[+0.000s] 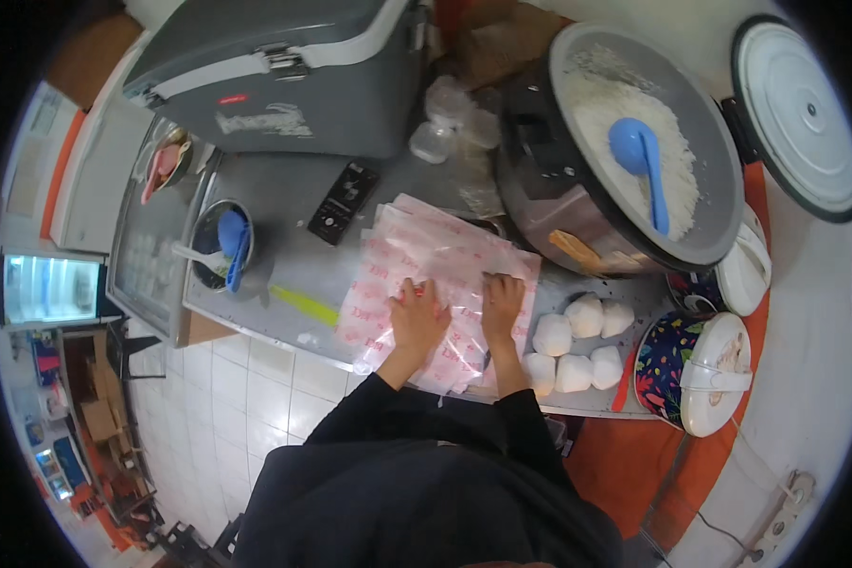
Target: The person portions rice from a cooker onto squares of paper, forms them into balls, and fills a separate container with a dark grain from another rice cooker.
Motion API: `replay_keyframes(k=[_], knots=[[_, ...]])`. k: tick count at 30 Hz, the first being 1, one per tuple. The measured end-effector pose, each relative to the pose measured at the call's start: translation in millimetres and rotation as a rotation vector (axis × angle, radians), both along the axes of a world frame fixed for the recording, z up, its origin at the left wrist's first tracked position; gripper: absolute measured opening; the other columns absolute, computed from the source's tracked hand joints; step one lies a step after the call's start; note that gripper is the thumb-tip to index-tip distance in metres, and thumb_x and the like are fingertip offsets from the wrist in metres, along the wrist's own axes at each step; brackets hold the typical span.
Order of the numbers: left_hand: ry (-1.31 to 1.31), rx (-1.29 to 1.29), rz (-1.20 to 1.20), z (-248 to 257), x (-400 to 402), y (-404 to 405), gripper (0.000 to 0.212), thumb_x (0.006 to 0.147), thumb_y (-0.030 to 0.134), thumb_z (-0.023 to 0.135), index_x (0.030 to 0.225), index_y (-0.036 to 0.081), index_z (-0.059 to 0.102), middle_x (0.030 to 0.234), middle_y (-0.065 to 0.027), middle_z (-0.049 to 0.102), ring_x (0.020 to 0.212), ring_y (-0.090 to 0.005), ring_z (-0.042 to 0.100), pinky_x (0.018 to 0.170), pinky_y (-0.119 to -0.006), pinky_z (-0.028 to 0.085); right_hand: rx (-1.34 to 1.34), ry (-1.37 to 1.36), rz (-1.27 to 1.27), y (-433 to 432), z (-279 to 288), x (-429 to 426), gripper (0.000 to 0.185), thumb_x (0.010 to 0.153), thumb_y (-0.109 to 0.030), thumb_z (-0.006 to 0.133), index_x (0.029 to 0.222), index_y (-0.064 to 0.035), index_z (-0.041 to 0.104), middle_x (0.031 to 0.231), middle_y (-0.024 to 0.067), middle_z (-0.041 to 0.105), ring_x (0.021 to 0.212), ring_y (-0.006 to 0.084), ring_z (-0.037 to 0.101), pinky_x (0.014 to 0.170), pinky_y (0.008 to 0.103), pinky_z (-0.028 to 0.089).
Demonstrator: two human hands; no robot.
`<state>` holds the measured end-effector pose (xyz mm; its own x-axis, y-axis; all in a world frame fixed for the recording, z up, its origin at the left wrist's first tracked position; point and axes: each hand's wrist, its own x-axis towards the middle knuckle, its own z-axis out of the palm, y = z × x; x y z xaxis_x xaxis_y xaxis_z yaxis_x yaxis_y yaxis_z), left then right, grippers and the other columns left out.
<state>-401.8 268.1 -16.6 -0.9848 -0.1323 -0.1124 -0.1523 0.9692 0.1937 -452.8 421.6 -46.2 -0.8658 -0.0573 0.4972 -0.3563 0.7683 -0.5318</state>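
Before me lies a stack of printed food-wrapping paper [433, 248], white and translucent with red print, its sheets fanned unevenly. My left hand [420, 319] rests on the top sheets with its fingers spread. At the right part of the same stack, my right hand [503, 305] touches the paper with bent fingers; whether it pinches a sheet cannot be made out. Several white rounded lumps [575, 373] sit in two rows to the right of that hand. Beyond them a large rice cooker [539, 192] stands open, holding white cooked rice [671, 156] and a blue ladle [630, 148].
A grey cooler box [326, 106] stands at the back, with clear plastic cups [447, 106] beside it. A black phone-like device [343, 204] lies nearer. Leftward is a metal pot [202, 273] with utensils. Patterned lidded containers [681, 362] line the right edge.
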Motion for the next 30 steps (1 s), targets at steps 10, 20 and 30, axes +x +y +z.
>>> replay_keyframes(k=[10,20,30], knots=[[-0.149,-0.166,0.272,110.0,-15.5,19.5,0.070,0.073,0.052,0.067,0.126,0.010,0.049,0.126,-0.0222,0.047,0.097,-0.0410,0.059,0.074,-0.048,0.052,-0.502,-0.496,0.275,-4.3,7.6,4.0,0.046,0.083,-0.009,0.061,0.126,-0.0011,0.047,0.122,0.0205,0.055,0.112,0.0391,0.052,0.094,0.0426,0.043],[0.691,0.513,-0.880,261.8,-119.1,368.8,0.066,0.066,0.025,0.075,0.127,0.018,0.051,0.126,-0.0150,0.046,0.113,-0.0342,0.048,0.095,-0.044,0.040,-0.683,-0.601,0.428,-2.1,2.7,-10.9,0.033,0.085,-0.014,0.061,0.115,-0.0005,0.058,0.118,0.0167,0.058,0.115,0.0298,0.053,0.096,0.0377,0.043],[0.647,0.709,-1.179,223.8,-188.4,481.4,0.101,0.070,0.045,0.073,0.147,0.007,0.019,0.143,-0.0266,0.030,0.135,-0.0437,0.025,0.113,-0.054,0.013,-0.716,-0.712,0.461,24.5,8.5,-13.3,0.027,0.085,-0.010,0.063,0.110,-0.0002,0.061,0.114,0.0140,0.060,0.109,0.0245,0.055,0.092,0.0341,0.044]])
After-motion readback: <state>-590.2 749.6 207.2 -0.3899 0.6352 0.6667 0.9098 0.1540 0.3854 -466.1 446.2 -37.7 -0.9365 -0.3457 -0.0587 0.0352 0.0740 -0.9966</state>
